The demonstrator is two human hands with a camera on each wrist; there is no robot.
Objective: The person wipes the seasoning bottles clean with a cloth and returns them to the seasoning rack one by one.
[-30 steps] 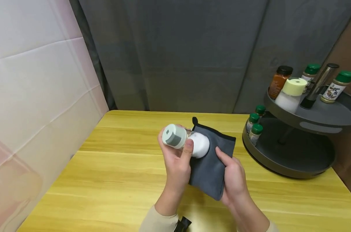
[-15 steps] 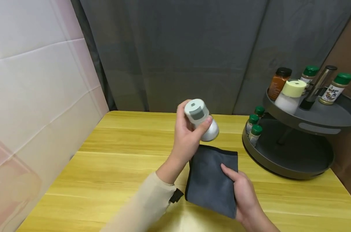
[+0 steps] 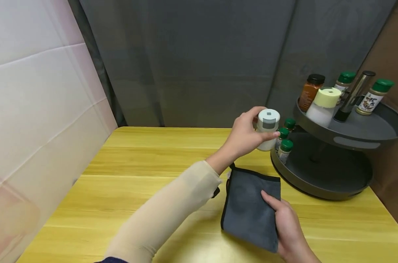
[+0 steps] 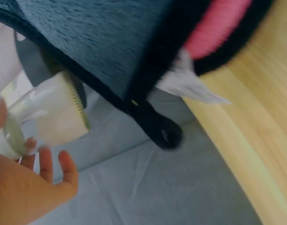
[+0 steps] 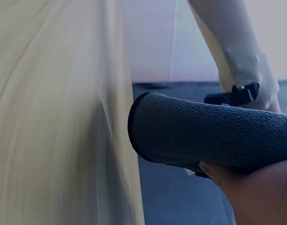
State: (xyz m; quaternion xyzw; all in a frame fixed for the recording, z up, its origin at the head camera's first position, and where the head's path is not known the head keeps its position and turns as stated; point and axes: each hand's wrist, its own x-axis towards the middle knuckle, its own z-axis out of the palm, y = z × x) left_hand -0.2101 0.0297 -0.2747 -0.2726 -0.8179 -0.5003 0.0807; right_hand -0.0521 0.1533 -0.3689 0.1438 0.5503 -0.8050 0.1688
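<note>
My left hand (image 3: 248,133) grips a clear seasoning jar (image 3: 268,126) with a pale grey-white cap and white contents, upright beside the left rim of the two-tier rack. In the left wrist view the jar (image 4: 54,112) lies between thumb and fingers. My right hand (image 3: 285,219) pinches a folded dark grey cloth (image 3: 251,208) with black edging and a corner loop, thumb on top. The right wrist view shows the cloth (image 5: 204,129) curved over, held close above the table. A pink side and a white tag (image 4: 190,82) of the cloth show in the left wrist view.
A dark two-tier turntable rack (image 3: 333,182) stands at the right. Its upper tier carries a yellow-capped jar (image 3: 323,106), an orange spice bottle (image 3: 311,93), green-capped bottles and a tall grinder-like cylinder (image 3: 353,96). Several small green-capped bottles (image 3: 285,150) line the lower tier's left rim.
The left hand has carried the jar off the cloth, up and right toward the rack, turning it upright. The right hand with the cloth has shifted lower and slightly right.
</note>
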